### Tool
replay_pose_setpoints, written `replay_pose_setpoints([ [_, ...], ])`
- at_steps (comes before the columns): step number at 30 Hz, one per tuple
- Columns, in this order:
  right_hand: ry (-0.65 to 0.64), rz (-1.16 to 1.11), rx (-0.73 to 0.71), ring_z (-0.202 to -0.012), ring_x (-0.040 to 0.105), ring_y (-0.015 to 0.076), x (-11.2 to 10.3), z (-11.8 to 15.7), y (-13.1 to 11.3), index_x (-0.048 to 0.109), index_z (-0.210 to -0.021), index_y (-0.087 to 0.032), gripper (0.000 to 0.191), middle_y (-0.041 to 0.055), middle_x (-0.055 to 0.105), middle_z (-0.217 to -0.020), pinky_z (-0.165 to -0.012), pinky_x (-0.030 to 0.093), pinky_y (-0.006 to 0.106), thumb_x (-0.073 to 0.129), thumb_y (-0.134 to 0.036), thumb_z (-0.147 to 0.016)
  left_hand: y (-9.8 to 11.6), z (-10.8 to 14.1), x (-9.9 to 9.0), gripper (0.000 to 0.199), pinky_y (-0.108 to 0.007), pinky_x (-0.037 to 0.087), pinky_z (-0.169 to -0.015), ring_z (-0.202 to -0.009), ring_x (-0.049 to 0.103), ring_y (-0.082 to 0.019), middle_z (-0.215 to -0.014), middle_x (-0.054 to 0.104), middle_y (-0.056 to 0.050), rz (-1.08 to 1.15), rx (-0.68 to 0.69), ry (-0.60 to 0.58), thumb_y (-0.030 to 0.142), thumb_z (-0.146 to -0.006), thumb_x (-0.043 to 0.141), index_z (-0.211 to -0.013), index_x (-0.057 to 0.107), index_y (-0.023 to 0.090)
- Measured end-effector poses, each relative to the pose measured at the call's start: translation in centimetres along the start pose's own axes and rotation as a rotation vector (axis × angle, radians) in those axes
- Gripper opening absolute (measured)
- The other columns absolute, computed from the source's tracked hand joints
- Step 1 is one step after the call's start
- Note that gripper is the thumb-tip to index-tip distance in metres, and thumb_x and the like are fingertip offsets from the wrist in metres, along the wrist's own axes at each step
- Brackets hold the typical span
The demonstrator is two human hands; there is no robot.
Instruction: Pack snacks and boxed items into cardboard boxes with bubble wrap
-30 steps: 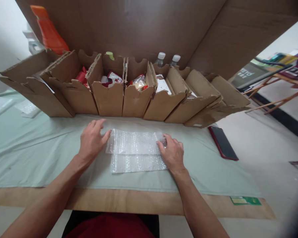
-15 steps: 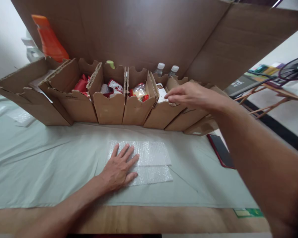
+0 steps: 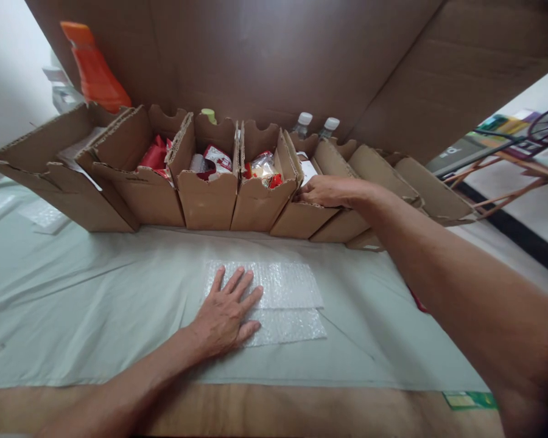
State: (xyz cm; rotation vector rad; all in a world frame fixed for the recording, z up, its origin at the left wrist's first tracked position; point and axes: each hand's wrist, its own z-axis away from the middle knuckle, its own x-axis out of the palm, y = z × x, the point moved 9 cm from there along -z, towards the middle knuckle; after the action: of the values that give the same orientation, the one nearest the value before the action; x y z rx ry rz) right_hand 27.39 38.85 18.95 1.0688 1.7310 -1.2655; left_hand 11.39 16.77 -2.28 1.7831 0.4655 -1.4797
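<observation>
My left hand [image 3: 228, 316] lies flat with its fingers spread on a sheet of bubble wrap [image 3: 292, 286], which shows two overlapping layers on the cloth. My right hand [image 3: 322, 191] reaches over the front lip of a cardboard bin [image 3: 304, 219]. Its fingertips are down inside that bin, so I cannot see whether they grip anything. Close behind those fingers, a white item [image 3: 307, 170] shows in the same bin.
Neighbouring cardboard bins hold clear-and-red packets [image 3: 265, 167], a red-and-white packet [image 3: 218, 159] and a red item [image 3: 155, 153]. An orange bottle [image 3: 95, 70] and white-capped bottles [image 3: 303, 123] stand behind. More bubble wrap [image 3: 45, 214] lies left on the green cloth [image 3: 95, 304].
My right hand has moved down and slightly left, its fingers now dipping into the bin. My left hand stays flat on the bubble wrap. The view has shifted slightly.
</observation>
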Motion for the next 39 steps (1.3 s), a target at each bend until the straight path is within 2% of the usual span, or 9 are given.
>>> replay_pose_setpoints([
  [3, -0.159, 0.126, 0.007, -0.044, 0.044, 0.0070, -2.3, 2.8, -0.8, 0.066, -0.055, -0.015, 0.030, -0.0071, 0.052, -0.043, -0.052, 0.034, 0.024, 0.077, -0.018, -0.082, -0.1, 0.0, 0.1, 0.061, -0.073, 0.012, -0.124, -0.156, 0.028, -0.043, -0.167, 0.037, -0.020, 0.006, -0.005, -0.007, 0.052, -0.102, 0.054, -0.153, 0.045, 0.021],
  [9, 0.477, -0.086, -0.251, -0.070, 0.063, 0.0160, -12.4, 14.8, -3.2, 0.075, -0.095, -0.024, 0.015, -0.0005, 0.071, -0.080, -0.063, 0.046, 0.030, 0.063, -0.033, -0.100, -0.4, 0.2, -2.8, 0.056, -0.069, 0.010, -0.126, -0.159, 0.021, -0.043, -0.167, 0.037, -0.021, 0.230, -0.023, 0.208, 0.039, -0.093, 0.068, -0.143, 0.057, 0.018],
  [17, 0.370, 0.067, -0.719, -0.112, 0.070, 0.0267, -0.8, 28.0, -8.6, 0.069, -0.109, -0.018, 0.019, 0.0129, 0.075, -0.121, -0.103, 0.046, 0.049, 0.062, -0.010, -0.094, 1.1, 1.3, -5.6, 0.067, -0.051, 0.051, -0.102, -0.121, 0.066, -0.036, -0.130, 0.071, -0.015, 1.772, -0.254, 0.263, 0.061, -0.083, 0.077, -0.135, 0.062, 0.021],
  [20, 0.175, -0.093, -0.852, -0.128, 0.062, 0.0273, 2.2, 31.1, -10.1, 0.069, -0.108, -0.019, 0.024, 0.0118, 0.071, -0.132, -0.112, 0.040, 0.051, 0.054, -0.007, -0.093, 1.0, 2.0, -5.2, 0.050, -0.044, 0.052, -0.101, -0.112, 0.070, -0.032, -0.111, 0.077, -0.011, 1.956, -0.373, 0.353, 0.047, -0.078, 0.083, -0.114, 0.072, 0.016],
  [23, 0.150, -0.311, -0.648, -0.132, 0.060, 0.0265, 2.3, 30.8, -8.0, 0.066, -0.118, -0.020, 0.024, 0.0137, 0.065, -0.139, -0.108, 0.048, 0.048, 0.060, -0.016, -0.095, 1.1, 2.8, -4.3, 0.044, -0.047, 0.050, -0.105, -0.113, 0.070, -0.032, -0.105, 0.078, -0.008, 2.043, -0.458, 0.393, 0.035, -0.074, 0.082, -0.113, 0.073, 0.017],
  [27, 0.052, -0.470, -0.246, -0.132, 0.061, 0.0310, 4.4, 28.5, -3.8, 0.058, -0.140, -0.022, 0.055, 0.0152, 0.062, -0.145, -0.103, 0.055, 0.050, 0.072, -0.046, -0.093, 3.3, 3.2, -2.9, 0.060, -0.050, 0.052, -0.103, -0.116, 0.069, -0.035, -0.112, 0.078, -0.010, 2.105, -0.373, 0.296, 0.031, -0.069, 0.079, -0.127, 0.069, 0.019],
  [31, 0.076, -0.638, -0.175, -0.111, 0.071, 0.0228, 4.0, 27.3, -3.1, 0.073, -0.096, -0.023, 0.010, 0.0062, 0.075, -0.120, -0.097, 0.057, 0.038, 0.065, -0.030, -0.098, 2.8, 4.5, -1.6, 0.065, -0.044, 0.052, -0.101, -0.118, 0.067, -0.033, -0.119, 0.075, -0.009, 1.989, -0.355, 0.240, 0.036, -0.072, 0.079, -0.134, 0.066, 0.022],
  [36, 0.119, -0.542, -0.309, -0.083, 0.072, 0.0140, -0.6, 27.1, -5.1, 0.072, -0.094, -0.024, 0.010, -0.0023, 0.077, -0.092, -0.074, 0.056, 0.026, 0.066, -0.017, -0.097, -2.6, 6.7, -10.0, 0.074, -0.043, 0.036, -0.119, -0.143, 0.049, -0.030, -0.142, 0.064, -0.006, 1.402, -0.089, 0.676, 0.050, -0.076, 0.085, -0.143, 0.059, 0.032],
  [39, 0.043, -0.482, -0.462, -0.079, 0.071, 0.0134, -2.1, 27.1, -7.5, 0.073, -0.096, -0.026, 0.010, -0.0035, 0.077, -0.091, -0.073, 0.055, 0.026, 0.069, -0.017, -0.096, -0.6, 5.3, -14.4, 0.090, -0.046, 0.028, -0.125, -0.147, 0.043, -0.032, -0.149, 0.058, -0.006, 1.027, 0.044, 0.587, 0.037, -0.070, 0.092, -0.150, 0.051, 0.035],
])
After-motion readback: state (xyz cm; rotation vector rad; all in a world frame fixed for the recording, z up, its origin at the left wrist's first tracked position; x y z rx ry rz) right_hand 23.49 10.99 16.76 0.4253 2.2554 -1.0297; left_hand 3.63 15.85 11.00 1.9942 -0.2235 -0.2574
